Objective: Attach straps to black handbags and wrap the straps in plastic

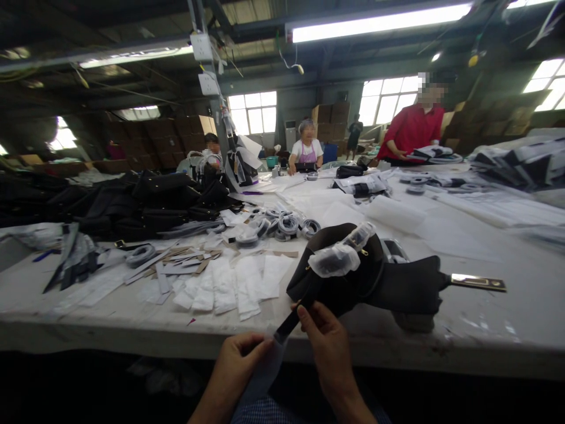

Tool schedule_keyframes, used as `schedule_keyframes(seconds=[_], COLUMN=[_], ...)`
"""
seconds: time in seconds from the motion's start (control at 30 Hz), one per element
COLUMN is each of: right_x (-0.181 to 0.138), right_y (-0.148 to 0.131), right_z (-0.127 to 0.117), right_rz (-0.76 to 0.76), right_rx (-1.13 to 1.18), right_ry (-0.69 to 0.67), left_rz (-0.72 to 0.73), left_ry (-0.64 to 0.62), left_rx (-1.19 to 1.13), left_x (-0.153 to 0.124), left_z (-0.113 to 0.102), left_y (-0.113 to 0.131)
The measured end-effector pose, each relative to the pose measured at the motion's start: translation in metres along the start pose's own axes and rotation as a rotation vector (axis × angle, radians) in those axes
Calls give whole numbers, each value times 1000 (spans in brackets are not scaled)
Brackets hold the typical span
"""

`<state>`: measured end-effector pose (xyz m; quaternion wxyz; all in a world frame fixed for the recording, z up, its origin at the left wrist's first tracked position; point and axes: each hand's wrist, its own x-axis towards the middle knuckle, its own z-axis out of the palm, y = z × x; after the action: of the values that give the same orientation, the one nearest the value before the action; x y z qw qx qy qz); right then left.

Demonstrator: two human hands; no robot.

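A black bag (304,268) lies near the table's front edge, its flap (408,285) spread to the right. At the flap's end is a gold metal clasp piece (479,282). Clear plastic wrapping (338,259) covers a part on top of the bag. My right hand (329,347) is closed, pinching a black strap (289,323) just in front of the bag. Lower and to the left, my left hand (241,368) pinches a translucent plastic sleeve (267,371) at the strap's end. The sleeve hangs down toward my lap.
White tissue pieces (220,285) and card strips (185,259) lie left of the bag. Wrapped coiled straps (286,224) sit behind it. Black bags (145,200) are heaped at the left. A person in red (412,132) and one in an apron (305,152) stand across the table.
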<state>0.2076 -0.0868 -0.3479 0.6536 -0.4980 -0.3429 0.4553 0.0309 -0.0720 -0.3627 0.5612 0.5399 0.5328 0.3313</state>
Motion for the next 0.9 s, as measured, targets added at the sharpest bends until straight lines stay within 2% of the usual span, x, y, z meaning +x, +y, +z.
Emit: schedule_keyframes(seconds=[0.13, 0.27, 0.5, 0.63, 0.73, 0.9], right_x=[2, 4, 8, 13, 18, 21], right_y=[2, 6, -7, -22, -29, -27], right_z=[-6, -15, -22, -17, -12, -6], right_rz=[20, -33, -68, -89, -88, -118], right_rx=[-12, -156, -300, -347, -325, -332], right_ry=[-78, -79, -38, -27, 3, 66], left_rz=[-3, 32, 267, 376, 413, 403], left_ry=[-9, -18, 40, 89, 64, 81], left_rx=[-45, -141, -201, -188, -155, -99], left_x=[1, 7, 42, 61, 64, 59], left_z=[12, 30, 58, 64, 64, 60], left_y=[11, 22, 49, 68, 80, 74])
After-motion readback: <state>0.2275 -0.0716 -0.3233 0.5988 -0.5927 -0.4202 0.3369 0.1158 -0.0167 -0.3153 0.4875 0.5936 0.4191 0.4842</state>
